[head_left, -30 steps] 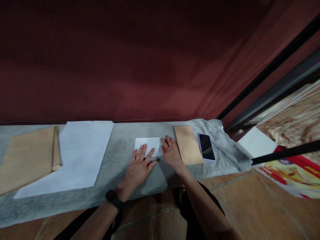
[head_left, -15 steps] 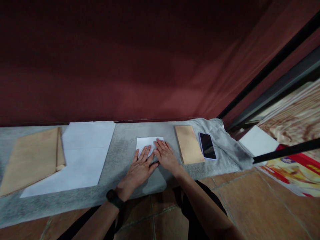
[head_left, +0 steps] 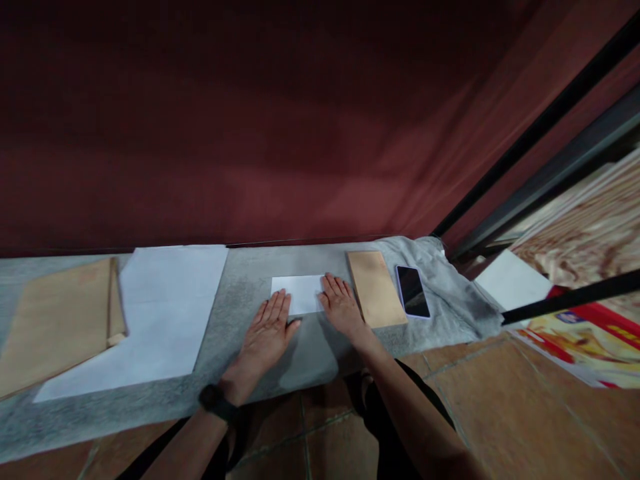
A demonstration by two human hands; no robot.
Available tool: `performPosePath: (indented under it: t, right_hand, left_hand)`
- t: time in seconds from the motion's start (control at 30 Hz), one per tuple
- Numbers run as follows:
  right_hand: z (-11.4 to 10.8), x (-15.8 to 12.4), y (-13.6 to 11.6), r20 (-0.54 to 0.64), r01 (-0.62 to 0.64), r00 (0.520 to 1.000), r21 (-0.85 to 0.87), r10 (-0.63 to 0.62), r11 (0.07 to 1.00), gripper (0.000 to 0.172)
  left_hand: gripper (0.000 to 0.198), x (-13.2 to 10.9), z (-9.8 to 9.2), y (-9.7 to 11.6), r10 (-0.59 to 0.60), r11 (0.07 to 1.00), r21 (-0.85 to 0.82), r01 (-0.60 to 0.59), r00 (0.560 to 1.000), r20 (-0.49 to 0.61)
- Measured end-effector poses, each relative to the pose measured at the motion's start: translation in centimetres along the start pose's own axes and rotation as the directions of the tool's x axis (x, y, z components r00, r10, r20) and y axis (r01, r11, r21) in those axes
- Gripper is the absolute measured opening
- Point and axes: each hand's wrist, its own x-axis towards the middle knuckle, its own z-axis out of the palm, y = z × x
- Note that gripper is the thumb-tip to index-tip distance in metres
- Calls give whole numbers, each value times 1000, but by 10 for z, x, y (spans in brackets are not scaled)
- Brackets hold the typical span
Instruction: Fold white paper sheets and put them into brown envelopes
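Bare grey cloth lies open left of the folded paper; a brown envelope crowds its right.

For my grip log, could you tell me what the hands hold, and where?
Nothing is grasped: left hand and right hand lie flat on the ends of the small white rectangular paper.

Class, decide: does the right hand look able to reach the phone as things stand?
Probably yes: only the flat brown envelope lies between the right hand and the phone, nothing upright.
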Motion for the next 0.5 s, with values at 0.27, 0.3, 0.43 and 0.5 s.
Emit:
performPosePath:
  t: [0.27,0.3,0.43,0.5]
  right_hand:
    - [-1,3,6,1,-34,999,30,34,999,49]
    - [-1,3,6,3,-34,999,34,34,999,48]
    - [-3,6,10,22,-25,999,51,23,998,48]
    - [-4,7,12,32,-16,999,59,14,998,48]
  left_hand:
    - [47,12,-18,2,135,991,-7,-135,989,67]
    - [46,14,-20,3,141,990,3,-142,986,87]
    - [51,19,-23,2,156,985,55,-165,978,137]
    - [52,20,-23,1,158,984,56,-167,979,132]
